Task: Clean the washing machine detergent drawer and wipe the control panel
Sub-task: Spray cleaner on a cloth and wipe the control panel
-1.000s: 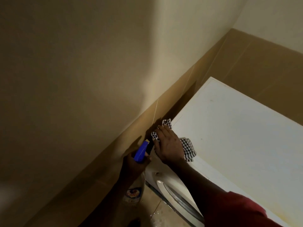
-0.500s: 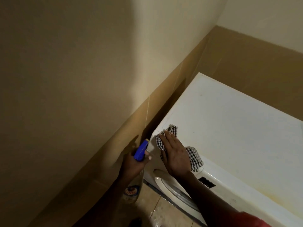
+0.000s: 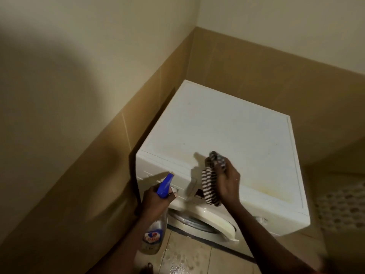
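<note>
A white front-loading washing machine (image 3: 227, 125) stands in the room's corner. My left hand (image 3: 156, 202) grips a spray bottle (image 3: 156, 228) with a blue trigger head, held in front of the machine's upper left front, where the detergent drawer front (image 3: 150, 175) lies. My right hand (image 3: 229, 182) holds a bunched black-and-white checked cloth (image 3: 210, 184), lifted just off the control panel (image 3: 195, 192). The cloth covers part of the panel. Below the hands the round door (image 3: 205, 220) shows.
Tan-tiled walls close in on the machine's left and back. The tiled floor (image 3: 187, 262) in front looks wet and shiny. A patterned surface (image 3: 343, 204) lies to the machine's right.
My right hand has lifted the cloth off the machine's front left corner and moved it right, bunched, over the control panel. The view has swung to show the whole machine top.
</note>
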Motion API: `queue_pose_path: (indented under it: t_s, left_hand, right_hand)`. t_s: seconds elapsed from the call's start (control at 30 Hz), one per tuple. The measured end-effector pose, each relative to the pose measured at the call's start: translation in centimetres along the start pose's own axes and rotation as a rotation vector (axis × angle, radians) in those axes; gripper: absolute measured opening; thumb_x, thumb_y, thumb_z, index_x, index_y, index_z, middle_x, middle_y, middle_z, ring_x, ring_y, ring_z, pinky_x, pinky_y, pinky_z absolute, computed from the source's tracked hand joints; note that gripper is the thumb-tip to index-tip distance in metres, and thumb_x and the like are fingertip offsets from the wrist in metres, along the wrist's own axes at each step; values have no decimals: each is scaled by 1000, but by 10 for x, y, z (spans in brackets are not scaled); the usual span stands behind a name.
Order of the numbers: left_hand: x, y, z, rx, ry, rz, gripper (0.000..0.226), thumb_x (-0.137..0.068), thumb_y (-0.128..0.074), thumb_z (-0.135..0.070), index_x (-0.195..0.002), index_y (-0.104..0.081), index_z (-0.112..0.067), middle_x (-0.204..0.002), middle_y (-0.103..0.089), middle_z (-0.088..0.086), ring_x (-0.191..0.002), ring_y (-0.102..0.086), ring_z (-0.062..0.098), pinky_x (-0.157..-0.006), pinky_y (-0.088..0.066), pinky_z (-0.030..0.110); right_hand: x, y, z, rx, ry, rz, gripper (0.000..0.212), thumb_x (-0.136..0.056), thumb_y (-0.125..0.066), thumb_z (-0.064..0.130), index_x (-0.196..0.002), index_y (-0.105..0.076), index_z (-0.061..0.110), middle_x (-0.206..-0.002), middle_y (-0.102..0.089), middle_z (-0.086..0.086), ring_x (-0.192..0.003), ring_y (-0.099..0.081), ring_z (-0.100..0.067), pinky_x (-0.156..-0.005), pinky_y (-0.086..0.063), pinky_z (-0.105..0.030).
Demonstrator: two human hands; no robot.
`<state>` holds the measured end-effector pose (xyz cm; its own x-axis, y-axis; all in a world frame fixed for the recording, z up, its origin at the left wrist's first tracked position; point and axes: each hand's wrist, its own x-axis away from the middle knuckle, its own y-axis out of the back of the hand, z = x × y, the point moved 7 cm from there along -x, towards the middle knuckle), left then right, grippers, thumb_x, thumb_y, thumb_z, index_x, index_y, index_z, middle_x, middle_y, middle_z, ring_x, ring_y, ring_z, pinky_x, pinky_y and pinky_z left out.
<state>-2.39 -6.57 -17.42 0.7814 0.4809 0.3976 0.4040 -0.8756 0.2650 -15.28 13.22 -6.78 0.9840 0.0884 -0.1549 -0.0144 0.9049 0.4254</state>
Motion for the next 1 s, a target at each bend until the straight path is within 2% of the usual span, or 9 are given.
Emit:
queue_pose_path:
  t_s: [0.07, 0.1, 0.17, 0.27, 0.37, 0.5, 0.67, 0.83, 1.0]
  left_hand:
    - [5, -21, -8, -29, -33, 49, 22, -75, -82, -15, -72, -61, -22, -67, -65, 0, -72, -66, 24, -81, -58, 44]
    - [6, -31, -10, -37, -36, 65, 22, -75, -82, -15, -71, -61, -23, -68, -65, 1, -74, -66, 26, -82, -58, 44]
    - [9, -49, -16, -54, -44, 77, 23, -74, -83, -18, -71, -61, -23, -68, -65, 1, -75, -66, 27, -81, -57, 43]
    - [10, -74, -21, -81, -44, 106, 23, -74, -83, -23, -74, -61, -20, -66, -63, 0, -69, -62, 19, -77, -56, 37]
    - [18, -97, -30, -105, -98, 129, 23, -75, -82, -21, -85, -61, -18, -67, -62, -2, -67, -60, 15, -71, -52, 26]
    - [29, -125, -30, -172, -128, 164, 22, -76, -81, -19, -84, -61, -16, -74, -65, 1, -72, -63, 17, -79, -56, 33]
    - [47, -163, -27, -226, -126, 219, 25, -75, -82, -25, -71, -58, -17, -66, -61, 1, -64, -59, 15, -73, -55, 34]
    - [59, -192, -37, -178, -148, 272, 22, -74, -82, -22, -78, -61, -19, -72, -64, -1, -69, -62, 14, -74, -55, 28]
    - [65, -194, -36, -106, -153, 296, 24, -74, -83, -20, -91, -67, -17, -84, -69, 1, -80, -67, 18, -79, -57, 30]
  right_hand:
    - [-5, 53, -32, -279, -258, -234, 15, -96, -56, 19, -106, -67, 19, -99, -70, -2, -92, -67, -22, -74, -52, -21]
    - [-6, 74, -44, -351, -315, -308, 14, -95, -57, 20, -103, -67, 20, -99, -70, -4, -94, -67, -27, -79, -55, -28]
    - [-4, 108, -62, -384, -364, -373, 14, -93, -57, 22, -102, -68, 21, -102, -71, -6, -100, -66, -31, -90, -55, -46]
    - [8, 149, -83, -399, -417, -426, 18, -93, -56, 21, -106, -68, 16, -104, -70, -8, -100, -66, -31, -91, -54, -50]
    - [23, 182, -105, -396, -434, -467, 14, -87, -60, 29, -95, -70, 22, -98, -71, -7, -96, -67, -33, -89, -54, -56]
    - [41, 210, -118, -379, -448, -522, 12, -93, -56, 16, -96, -68, 19, -95, -70, -6, -93, -66, -32, -87, -55, -48]
    - [44, 236, -124, -360, -434, -544, 14, -93, -56, 15, -101, -67, 20, -99, -68, -7, -94, -64, -29, -88, -53, -45]
    - [44, 235, -116, -304, -395, -475, 19, -95, -54, 17, -111, -64, 21, -97, -67, 1, -97, -64, -24, -84, -52, -38]
    - [40, 219, -97, -123, -300, -412, 24, -99, -51, 21, -119, -62, 14, -96, -63, 3, -95, -60, -19, -80, -46, -31]
